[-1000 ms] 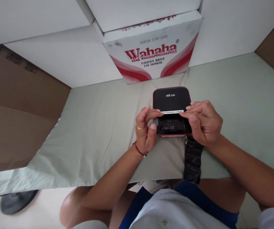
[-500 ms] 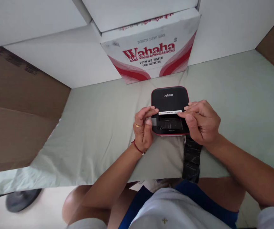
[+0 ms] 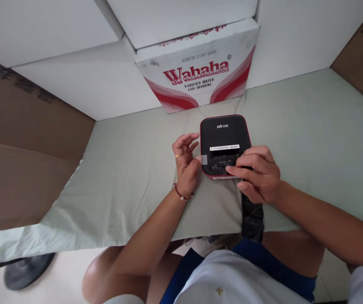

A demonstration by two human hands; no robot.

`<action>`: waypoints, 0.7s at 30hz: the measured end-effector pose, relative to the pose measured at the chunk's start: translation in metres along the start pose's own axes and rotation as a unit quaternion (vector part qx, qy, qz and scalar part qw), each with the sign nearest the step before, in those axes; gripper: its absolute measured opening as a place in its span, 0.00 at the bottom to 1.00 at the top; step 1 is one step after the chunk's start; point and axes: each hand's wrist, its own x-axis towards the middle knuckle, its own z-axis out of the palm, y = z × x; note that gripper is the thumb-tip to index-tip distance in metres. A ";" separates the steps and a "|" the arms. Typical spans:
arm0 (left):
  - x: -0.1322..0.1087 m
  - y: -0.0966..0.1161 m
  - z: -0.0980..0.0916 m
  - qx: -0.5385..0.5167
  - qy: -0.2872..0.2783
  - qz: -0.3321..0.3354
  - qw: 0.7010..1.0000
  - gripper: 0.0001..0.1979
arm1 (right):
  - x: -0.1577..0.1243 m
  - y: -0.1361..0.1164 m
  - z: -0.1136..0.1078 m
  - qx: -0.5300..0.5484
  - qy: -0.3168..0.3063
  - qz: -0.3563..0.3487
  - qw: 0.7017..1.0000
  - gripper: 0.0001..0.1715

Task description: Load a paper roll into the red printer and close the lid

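A small black device with a red rim [image 3: 224,134], which looks like a portable label printer, lies flat on the cloth. It bears a white warning sticker [image 3: 224,147] above a dark recessed slot. My left hand [image 3: 186,162] is at its left side, fingers loosely curled and apart, the thumb tip at a grey translucent tab [image 3: 204,159] on the edge. My right hand [image 3: 259,173] reaches over the lower right corner; its index fingertip touches the recessed area, and the thumb stands apart below. Neither hand grips anything visible.
A pale green cloth [image 3: 131,169] covers the table. Behind stands a white and red water carton [image 3: 200,80] against white boxes [image 3: 64,84]. Brown cartons flank left [image 3: 26,160] and right [image 3: 361,63]. A crumpled black strip [image 3: 253,217] hangs over the front edge, below my right hand.
My right hand has moved down and left from the sticker to the recessed area. My left fingers have lifted off the top of the device, leaving the thumb at the tab.
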 end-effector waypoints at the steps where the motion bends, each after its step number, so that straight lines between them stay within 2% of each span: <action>1: 0.001 -0.003 -0.001 -0.012 -0.002 -0.023 1.000 0.35 | 0.000 0.000 0.000 0.002 -0.002 0.000 1.000 0.20; 4: 0.004 -0.010 -0.003 -0.051 -0.035 -0.096 0.993 0.45 | 0.002 0.000 0.000 0.005 -0.001 0.001 1.000 0.16; 8: 0.005 -0.012 -0.004 -0.099 -0.070 -0.154 0.981 0.48 | 0.005 0.000 0.000 0.002 0.001 0.008 1.000 0.12; 12: 0.006 -0.013 -0.003 -0.106 -0.066 -0.147 0.981 0.49 | 0.006 -0.001 0.000 -0.011 0.001 0.000 1.000 0.11; 17: 0.005 -0.018 -0.003 -0.096 -0.061 -0.130 0.985 0.44 | 0.014 -0.003 -0.008 0.008 -0.011 -0.008 1.000 0.11; 19: 0.004 -0.020 -0.003 -0.102 -0.058 -0.132 0.984 0.42 | 0.027 -0.005 -0.016 0.030 -0.057 0.023 0.998 0.13; 21: 0.004 -0.022 -0.003 -0.109 -0.055 -0.134 0.983 0.40 | 0.047 -0.005 -0.023 0.025 -0.104 0.110 0.988 0.19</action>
